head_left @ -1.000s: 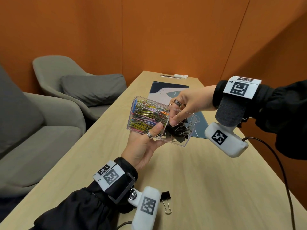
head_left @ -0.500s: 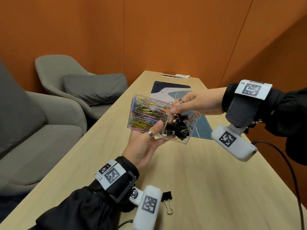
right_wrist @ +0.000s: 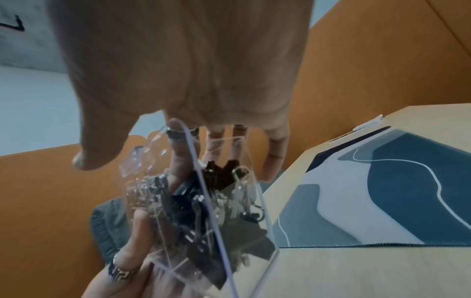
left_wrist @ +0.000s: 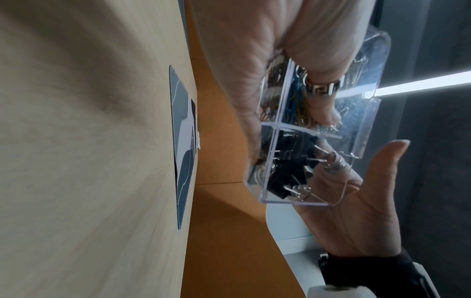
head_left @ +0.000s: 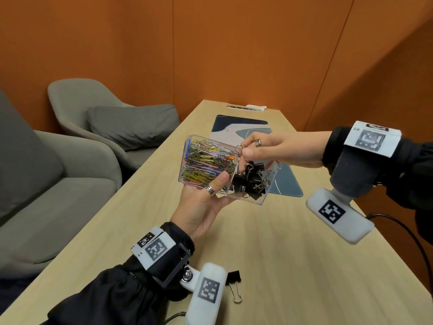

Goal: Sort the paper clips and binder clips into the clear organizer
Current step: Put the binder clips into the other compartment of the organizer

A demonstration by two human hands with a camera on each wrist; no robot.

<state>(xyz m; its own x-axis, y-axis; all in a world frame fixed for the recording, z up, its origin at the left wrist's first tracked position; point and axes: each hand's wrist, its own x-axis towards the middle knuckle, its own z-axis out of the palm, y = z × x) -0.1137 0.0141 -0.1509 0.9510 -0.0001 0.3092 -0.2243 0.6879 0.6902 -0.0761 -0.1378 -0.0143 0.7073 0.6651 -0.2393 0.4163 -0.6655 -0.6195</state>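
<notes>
Organizer (head_left: 262,200) is being gripped aloft, tilted, by the left hand (head_left: 206,202) so the right hand (head_left: 264,148), fingers curled, is reaching the binder clips (head_left: 251,181); its hold unclear.

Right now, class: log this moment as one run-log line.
left hand: holds clear organizer | right hand: fingers at binder clips | paper clips: own compartment | stray binder clip: on table

1. Left hand (head_left: 201,202) is palm up, thumb pointing to 12 o'clock, fingers curled in a grip, ring on thumb.
2. Right hand (head_left: 271,150) reaches in from 3 o'clock, fingertips angled down, ring on.
</notes>
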